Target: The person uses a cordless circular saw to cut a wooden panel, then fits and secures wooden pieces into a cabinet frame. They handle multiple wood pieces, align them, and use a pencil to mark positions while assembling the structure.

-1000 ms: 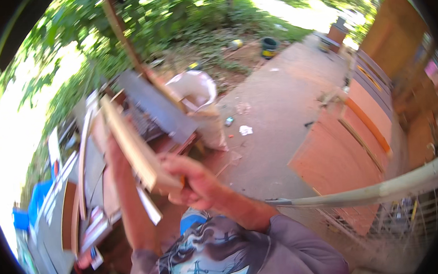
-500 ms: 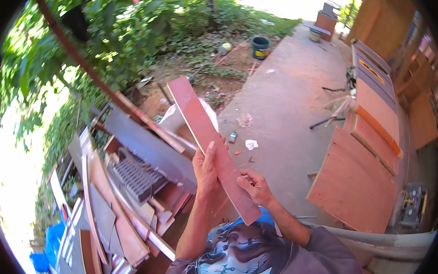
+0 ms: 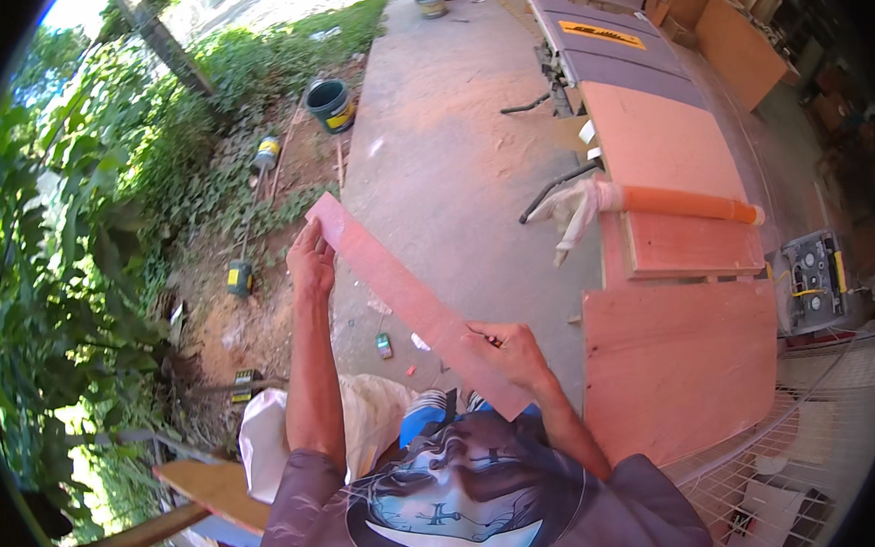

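A long, narrow reddish-brown wooden board (image 3: 409, 300) slants in front of my body, from upper left down to lower right. My left hand (image 3: 312, 261) grips its far end, fingers bent over the left edge. Near the other end, my right hand (image 3: 515, 357) is closed on the board's right edge, with the fingertips partly hidden. The board's near end hangs just over the front of my printed dark shirt (image 3: 462, 513). Below it on the concrete lie a small green object (image 3: 384, 345) and a white scrap (image 3: 420, 342).
On the right stands a long bench with a grey top (image 3: 635, 66), an orange tube (image 3: 689, 204) with pale cloth at its end, and a plywood panel (image 3: 679, 379). A dark bucket (image 3: 329, 110) sits at the concrete's left edge. Pale sacks (image 3: 366, 408) lie near my left arm.
My view has turned right, so the scrap pile has mostly left the picture. My left hand has moved from the board's middle to its far end, and the board now slants more.
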Demonstrator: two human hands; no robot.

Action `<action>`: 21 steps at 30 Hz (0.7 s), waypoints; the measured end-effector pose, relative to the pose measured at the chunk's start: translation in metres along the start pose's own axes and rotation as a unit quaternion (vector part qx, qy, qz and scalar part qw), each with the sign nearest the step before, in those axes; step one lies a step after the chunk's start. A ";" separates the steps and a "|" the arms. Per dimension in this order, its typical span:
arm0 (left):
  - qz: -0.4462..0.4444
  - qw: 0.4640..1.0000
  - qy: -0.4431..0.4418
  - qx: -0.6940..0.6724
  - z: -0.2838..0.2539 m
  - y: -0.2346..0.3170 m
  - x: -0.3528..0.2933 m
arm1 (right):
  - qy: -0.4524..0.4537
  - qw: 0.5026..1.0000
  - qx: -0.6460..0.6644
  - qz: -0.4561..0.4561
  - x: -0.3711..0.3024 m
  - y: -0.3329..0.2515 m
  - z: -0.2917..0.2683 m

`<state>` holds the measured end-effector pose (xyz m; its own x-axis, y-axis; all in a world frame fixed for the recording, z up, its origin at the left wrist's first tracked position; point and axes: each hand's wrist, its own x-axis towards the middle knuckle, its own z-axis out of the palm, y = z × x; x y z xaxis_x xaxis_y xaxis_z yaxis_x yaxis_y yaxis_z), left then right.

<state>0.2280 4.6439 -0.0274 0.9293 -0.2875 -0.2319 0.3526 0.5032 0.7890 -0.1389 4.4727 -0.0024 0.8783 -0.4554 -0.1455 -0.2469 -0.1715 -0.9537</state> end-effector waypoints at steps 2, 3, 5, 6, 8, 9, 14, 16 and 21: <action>-0.025 0.998 -0.019 0.049 0.039 -0.026 0.039 | 0.037 0.999 -0.013 0.006 0.060 -0.005 -0.007; -0.045 0.996 -0.021 0.075 0.057 -0.039 0.052 | 0.057 0.998 -0.032 0.005 0.092 -0.008 -0.007; -0.092 0.992 -0.050 0.075 0.089 -0.073 0.062 | 0.106 0.992 -0.072 0.009 0.163 -0.011 -0.008; -0.146 0.982 -0.065 0.103 0.101 -0.087 0.068 | 0.133 0.987 -0.095 0.014 0.201 -0.011 -0.007; -0.202 0.966 -0.097 0.132 0.115 -0.110 0.079 | 0.178 0.976 -0.120 0.025 0.285 -0.010 -0.008; -0.246 0.951 -0.111 0.153 0.117 -0.115 0.089 | 0.198 0.972 -0.122 0.030 0.330 -0.009 -0.008; -0.379 0.851 -0.280 0.231 0.115 -0.081 0.219 | 0.269 0.953 -0.127 0.057 0.563 -0.014 -0.009; -0.384 0.836 -0.291 0.263 0.129 -0.054 0.305 | 0.287 0.944 -0.141 0.080 0.642 -0.023 -0.016; -0.303 0.893 -0.188 0.274 0.228 -0.046 0.500 | 0.234 0.966 -0.069 0.081 0.776 -0.043 -0.063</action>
<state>0.6514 4.2909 -0.0495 0.4463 -0.6770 -0.5852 0.5761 -0.2830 0.7668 0.5280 4.0716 -0.0578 0.5501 -0.8258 -0.1244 -0.4467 -0.1652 -0.8793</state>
